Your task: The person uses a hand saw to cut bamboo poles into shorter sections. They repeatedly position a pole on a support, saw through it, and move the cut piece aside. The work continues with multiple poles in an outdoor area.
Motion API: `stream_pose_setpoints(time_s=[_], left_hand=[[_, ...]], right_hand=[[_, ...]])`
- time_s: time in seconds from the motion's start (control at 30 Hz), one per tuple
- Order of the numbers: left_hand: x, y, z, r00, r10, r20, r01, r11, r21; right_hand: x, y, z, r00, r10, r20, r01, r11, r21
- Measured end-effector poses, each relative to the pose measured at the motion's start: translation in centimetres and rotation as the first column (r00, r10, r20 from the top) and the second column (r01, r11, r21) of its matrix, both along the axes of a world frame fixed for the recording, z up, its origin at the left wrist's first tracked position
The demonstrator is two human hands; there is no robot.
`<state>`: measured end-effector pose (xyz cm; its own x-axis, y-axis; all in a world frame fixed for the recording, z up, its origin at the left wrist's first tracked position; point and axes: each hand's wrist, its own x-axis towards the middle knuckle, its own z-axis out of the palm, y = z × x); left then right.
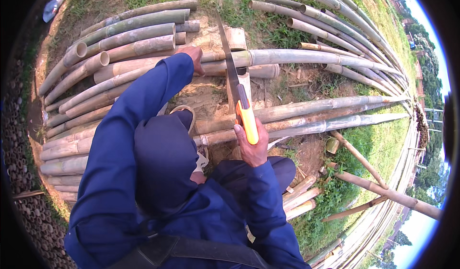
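Observation:
My right hand (254,148) is wrapped around the orange and yellow handle of a hand saw (247,120). The long blade points away from me and crosses a bamboo pole (297,57) near its left part. To the left of the blade, my left hand (192,58) grips that pole, fingers partly hidden behind it. A short upright-looking bamboo piece (235,38) lies beyond the pole, and a thicker bamboo length (263,71) lies just under it. How deep the blade sits in the bamboo cannot be made out.
Cut bamboo lengths (129,46) are piled on the left. Long poles (335,106) run off to the right, with more poles (330,20) at the far right. A propped pole frame (383,192) stands at the lower right. My knees and feet are close below the work.

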<state>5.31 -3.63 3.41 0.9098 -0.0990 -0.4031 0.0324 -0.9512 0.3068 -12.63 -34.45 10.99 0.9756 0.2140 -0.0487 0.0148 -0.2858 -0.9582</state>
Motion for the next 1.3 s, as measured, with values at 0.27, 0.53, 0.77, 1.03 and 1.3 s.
stream_pose_setpoints(time_s=[0.27,0.53,0.77,1.03,1.3], left_hand=[[-2.6,1.0,0.3,1.0,-0.008,0.03,0.008,1.0,0.002],[-5.4,4.3,0.3,0.998,0.052,0.043,-0.055,0.995,0.085],[-5.6,4.1,1.0,0.994,0.061,0.094,-0.063,0.998,0.024],[-4.6,4.8,0.4,0.995,0.008,0.101,-0.016,0.996,0.083],[-4.7,4.8,0.0,0.996,0.028,0.081,-0.033,0.998,0.06]], right_hand=[[-1.6,0.2,1.0,0.997,0.023,-0.074,-0.023,1.0,-0.004],[-2.5,1.6,1.2,0.99,0.098,-0.105,-0.094,0.995,0.037],[-1.2,5.1,1.5,0.997,0.037,0.062,-0.035,0.999,-0.03],[-2.9,4.4,2.4,0.995,0.052,-0.081,-0.056,0.997,-0.053],[-4.0,4.1,1.6,0.994,0.08,-0.081,-0.088,0.99,-0.109]])
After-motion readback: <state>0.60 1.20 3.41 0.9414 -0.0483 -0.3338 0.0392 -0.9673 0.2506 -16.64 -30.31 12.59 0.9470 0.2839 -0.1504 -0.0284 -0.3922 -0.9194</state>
